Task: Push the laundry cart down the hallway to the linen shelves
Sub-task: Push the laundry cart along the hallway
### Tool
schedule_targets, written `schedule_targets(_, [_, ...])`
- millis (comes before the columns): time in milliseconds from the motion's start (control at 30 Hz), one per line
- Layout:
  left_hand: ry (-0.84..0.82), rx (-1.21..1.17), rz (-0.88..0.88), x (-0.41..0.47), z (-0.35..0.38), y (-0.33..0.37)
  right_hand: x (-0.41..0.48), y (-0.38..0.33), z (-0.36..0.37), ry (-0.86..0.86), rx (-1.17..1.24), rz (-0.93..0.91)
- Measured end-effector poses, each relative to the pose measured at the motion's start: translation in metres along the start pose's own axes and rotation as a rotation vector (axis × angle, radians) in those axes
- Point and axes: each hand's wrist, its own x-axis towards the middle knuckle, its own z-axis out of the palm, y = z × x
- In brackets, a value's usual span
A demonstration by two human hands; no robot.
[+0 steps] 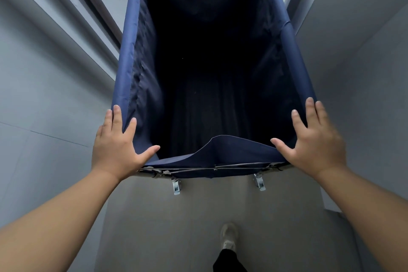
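At the bottom centre of the frame I see one shoe [229, 236] planted on the grey floor [167, 227], with a dark trouser leg below it. From this I judge a walking stance, not a stop.

My two forearms run up from the lower corners to the near end of the laundry cart [132, 55]. The left hand [117, 146] lies on the near-left corner of the blue fabric rim, fingers spread flat along the side rail and thumb pointing inward along the near edge. The right hand [313, 141] mirrors it on the near-right corner. Neither grip is closed around the rail: both are apart, palms pressing on the fabric. That suits pushing, less so steering or braking.

Below the near edge the metal frame [212, 169] and two casters [176, 186] show against the floor. The cart fills the centre of the frame. Its interior is dark, and I make out no linen in it.

Walls [44, 86] stand close on the left and right, so the cart is in a narrow hallway. Its far end reaches the top edge of the frame.

No linen shelves are visible anywhere. I judge the task under way, contact made and the cart lined up with the corridor; the remaining travel and the arrival at the shelves are not yet done. How much hallway is left I cannot tell.
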Motion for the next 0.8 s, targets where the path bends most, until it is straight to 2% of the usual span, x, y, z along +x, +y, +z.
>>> schedule_targets(800, [0.047, -0.027, 0.048, 0.179, 0.002, -0.03, 0.161, -0.016, 0.025, 0.065, -0.037, 0.033])
